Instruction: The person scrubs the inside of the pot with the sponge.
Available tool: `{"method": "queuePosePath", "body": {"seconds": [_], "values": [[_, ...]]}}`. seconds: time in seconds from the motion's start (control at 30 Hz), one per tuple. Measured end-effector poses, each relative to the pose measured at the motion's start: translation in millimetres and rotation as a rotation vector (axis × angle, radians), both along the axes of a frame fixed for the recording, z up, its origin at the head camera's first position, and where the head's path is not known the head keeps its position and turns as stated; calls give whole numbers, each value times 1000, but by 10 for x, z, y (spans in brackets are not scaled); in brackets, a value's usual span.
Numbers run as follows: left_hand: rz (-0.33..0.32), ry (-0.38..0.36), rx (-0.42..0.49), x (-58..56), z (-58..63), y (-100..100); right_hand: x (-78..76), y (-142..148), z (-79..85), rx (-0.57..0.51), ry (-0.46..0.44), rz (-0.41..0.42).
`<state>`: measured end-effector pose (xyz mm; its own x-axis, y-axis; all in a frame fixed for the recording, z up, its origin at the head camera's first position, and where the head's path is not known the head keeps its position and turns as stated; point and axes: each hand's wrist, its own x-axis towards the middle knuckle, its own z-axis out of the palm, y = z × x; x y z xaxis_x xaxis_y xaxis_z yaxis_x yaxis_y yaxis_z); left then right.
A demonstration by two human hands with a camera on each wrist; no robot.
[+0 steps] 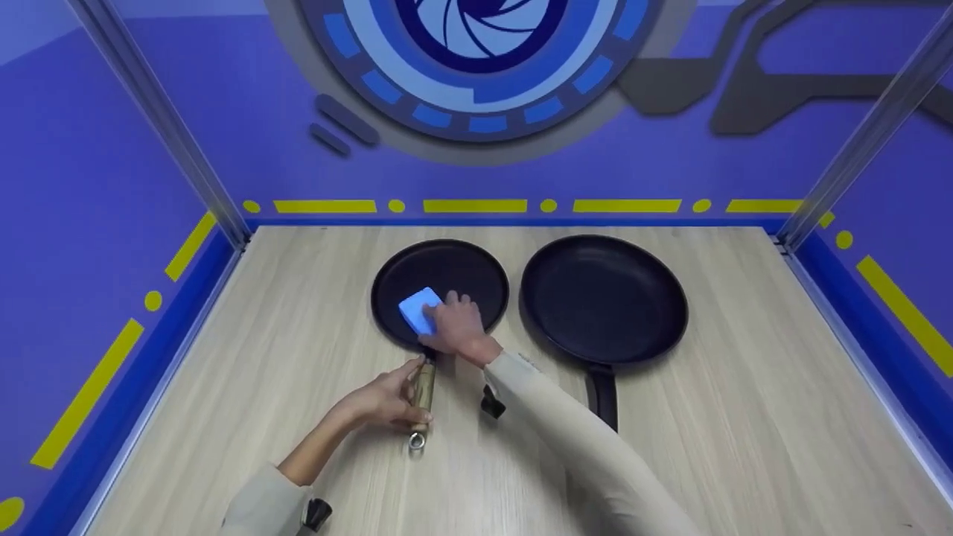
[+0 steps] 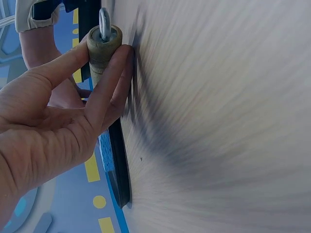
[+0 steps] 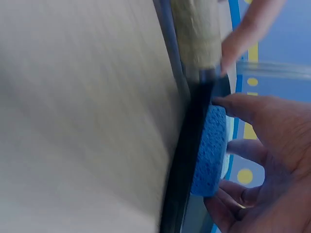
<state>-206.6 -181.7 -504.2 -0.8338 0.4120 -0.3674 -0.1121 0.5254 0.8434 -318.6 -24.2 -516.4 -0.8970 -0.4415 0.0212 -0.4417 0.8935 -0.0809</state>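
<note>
A flat black pan (image 1: 406, 269) with a low rim lies on the table, its wooden handle (image 1: 425, 387) pointing towards me. My left hand (image 1: 383, 398) grips that handle, thumb on one side and fingers on the other; a metal ring (image 2: 104, 24) shows at the handle's end. Inside the pan, my right hand (image 1: 459, 325) holds a blue sponge (image 1: 418, 309) against the cooking surface. In the right wrist view, the thumb and fingertips sit around the edges of the sponge (image 3: 210, 155). The sponge's underside is hidden.
To the right stands a larger, deeper black frying pan (image 1: 603, 298), its dark handle (image 1: 604, 398) partly behind my right sleeve. Both pans are on a pale wood-grain table (image 1: 744, 417). Blue printed walls (image 1: 476, 182) with metal corner posts (image 1: 160, 112) enclose the back and sides.
</note>
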Motion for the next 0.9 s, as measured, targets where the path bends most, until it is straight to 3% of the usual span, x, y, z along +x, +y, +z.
{"method": "queuePosePath", "body": {"seconds": [0.13, 0.3, 0.5, 0.67, 0.9], "values": [[-27, 7, 13, -50, 4, 21, -34, -110, -36, 2, 46, -10], [-80, 19, 3, -67, 24, 14, -110, -293, -71, -47, 29, 14], [-130, 93, -51, -38, 36, -34, -298, -476, -55, -35, 8, -7], [-115, 44, -46, -26, 65, -97, -551, -557, 40, -48, -76, -7], [-90, -55, 106, -50, 14, -64, -815, -476, -65, 30, 21, -107]]}}
